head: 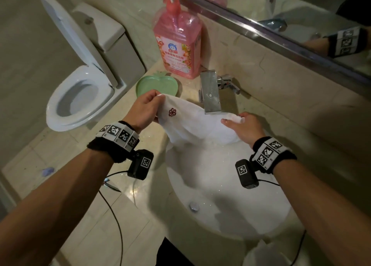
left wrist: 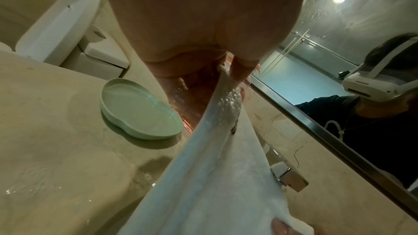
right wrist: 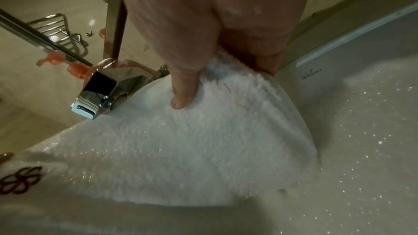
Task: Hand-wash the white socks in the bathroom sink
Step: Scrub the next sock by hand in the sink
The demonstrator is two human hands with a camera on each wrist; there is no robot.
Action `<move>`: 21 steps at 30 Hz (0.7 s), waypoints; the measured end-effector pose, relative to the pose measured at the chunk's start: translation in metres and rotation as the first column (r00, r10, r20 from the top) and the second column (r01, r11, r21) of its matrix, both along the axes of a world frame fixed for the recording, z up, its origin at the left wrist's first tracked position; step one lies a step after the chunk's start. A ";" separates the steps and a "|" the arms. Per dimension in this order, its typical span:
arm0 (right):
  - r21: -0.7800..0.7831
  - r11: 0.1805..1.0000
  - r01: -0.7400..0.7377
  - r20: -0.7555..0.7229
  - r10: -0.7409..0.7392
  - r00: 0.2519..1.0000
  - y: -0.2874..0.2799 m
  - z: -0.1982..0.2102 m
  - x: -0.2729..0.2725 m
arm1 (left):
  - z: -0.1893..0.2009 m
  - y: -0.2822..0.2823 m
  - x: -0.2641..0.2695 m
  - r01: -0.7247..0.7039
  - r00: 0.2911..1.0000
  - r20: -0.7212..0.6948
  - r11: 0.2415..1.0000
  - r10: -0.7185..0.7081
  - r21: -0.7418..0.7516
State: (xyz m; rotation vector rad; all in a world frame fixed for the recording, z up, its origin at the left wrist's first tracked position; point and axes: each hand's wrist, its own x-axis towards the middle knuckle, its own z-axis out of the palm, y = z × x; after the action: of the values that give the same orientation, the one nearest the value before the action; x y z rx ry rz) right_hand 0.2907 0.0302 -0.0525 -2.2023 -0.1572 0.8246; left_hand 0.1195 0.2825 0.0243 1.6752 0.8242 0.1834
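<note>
I hold the sock point(head: 192, 123) stretched between both hands under the tap point(head: 210, 92), above the sink point(head: 220, 185). Left hand point(head: 143, 110) pinches one end, right hand point(head: 244, 128) the other. Judged soft, limp, water-heavy; hold by the ends.

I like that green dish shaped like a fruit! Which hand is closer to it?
The left hand is closer, just in front of the green fruit-shaped plastic dish. The right hand is across the white fluffy sock, past the square chrome tap.

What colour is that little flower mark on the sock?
Dark red, on the white sock; clearest in the head view.
</note>
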 end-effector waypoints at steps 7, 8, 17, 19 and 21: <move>0.186 0.981 0.049 -0.270 0.003 0.963 -0.002 0.014 -0.006 | -0.008 -0.014 0.013 -0.005 0.997 -0.083 0.993 -0.006 -0.122; 0.213 0.975 0.067 -0.292 -0.002 0.956 0.001 0.014 -0.009 | -0.010 -0.020 0.015 0.029 0.995 -0.096 0.990 -0.042 -0.135; 0.397 0.915 0.078 -0.226 0.015 0.974 0.037 0.011 -0.036 | -0.045 -0.073 0.045 0.183 0.965 -0.161 0.971 -0.207 -0.155; 0.390 0.915 0.106 -0.174 -0.040 0.984 0.037 0.007 -0.036 | -0.048 -0.076 0.050 0.174 0.961 -0.183 0.968 -0.208 -0.183; 0.353 0.932 0.077 -0.112 -0.040 0.993 0.037 0.003 -0.035 | -0.051 -0.079 0.052 0.168 0.958 -0.197 0.964 -0.209 -0.207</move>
State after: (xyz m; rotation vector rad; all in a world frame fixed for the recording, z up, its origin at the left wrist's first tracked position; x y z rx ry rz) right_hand 0.2555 0.0669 -0.0498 -1.8107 -0.1752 0.8044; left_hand 0.1712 0.2040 -0.0269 1.6004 0.8096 -0.2099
